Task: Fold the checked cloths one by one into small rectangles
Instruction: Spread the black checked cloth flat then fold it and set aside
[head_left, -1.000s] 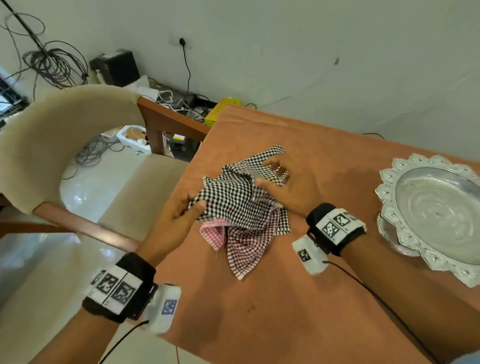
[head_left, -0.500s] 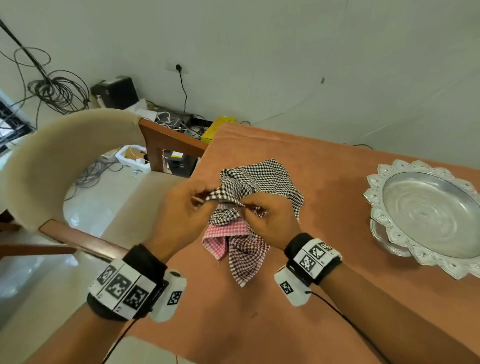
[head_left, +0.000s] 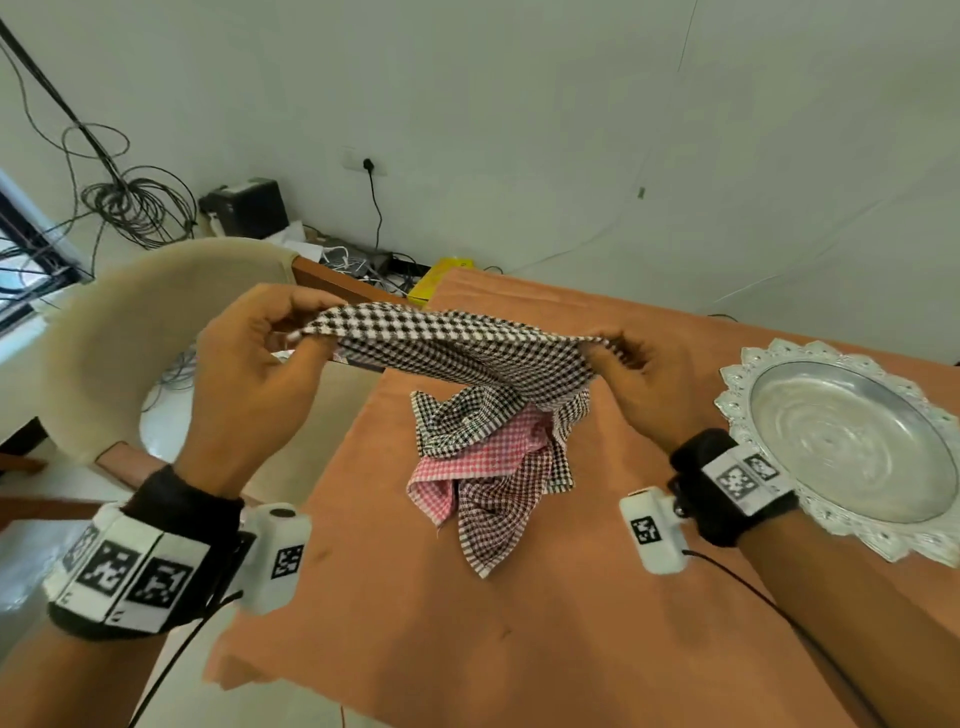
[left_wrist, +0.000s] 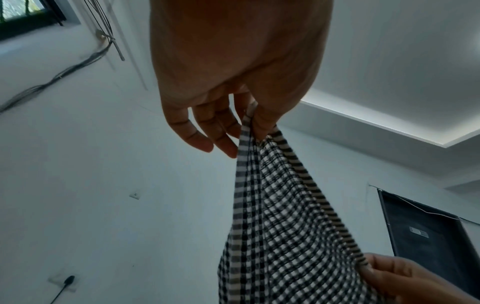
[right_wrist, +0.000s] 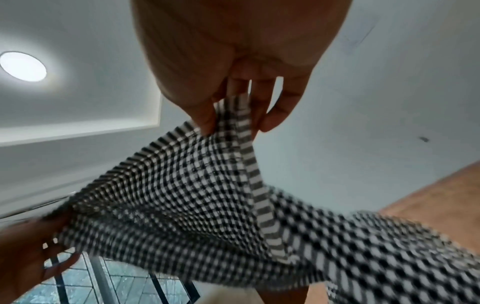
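Black-and-white checked cloth (head_left: 447, 345): up in the air, stretched between both hands above the table (head_left: 519, 623), hanging slack in the middle over the heap.
Left hand (head_left: 249, 374): at nine o'clock of the cloth, thumb and fingers pinching one corner; the left wrist view shows the edge nipped at the fingertips.
Right hand (head_left: 641, 387): at three o'clock, thumb and forefinger pinching the opposite corner, the other fingers loosely curled beside it.
Heap of cloths (head_left: 488, 467): crumpled on the table directly below, a pink checked cloth (head_left: 483, 457) and a dark red checked cloth (head_left: 493, 519) tangled with another black-checked piece.
Silver tray (head_left: 852, 447): at three o'clock on the table, well apart from the heap.
Chair (head_left: 135, 332): off at nine o'clock, beside the table.
Handling: thin woven cotton by the look of it, light, limp, no stiffness at all; it sags wherever unsupported and should crease readily.
Where to hold: the corners, as now, keeping the top edge taut so the sides line up.
Stage: likely the first cloth, opened out, no fold made yet.
Risk: the trailing edge may drag on the heap below.
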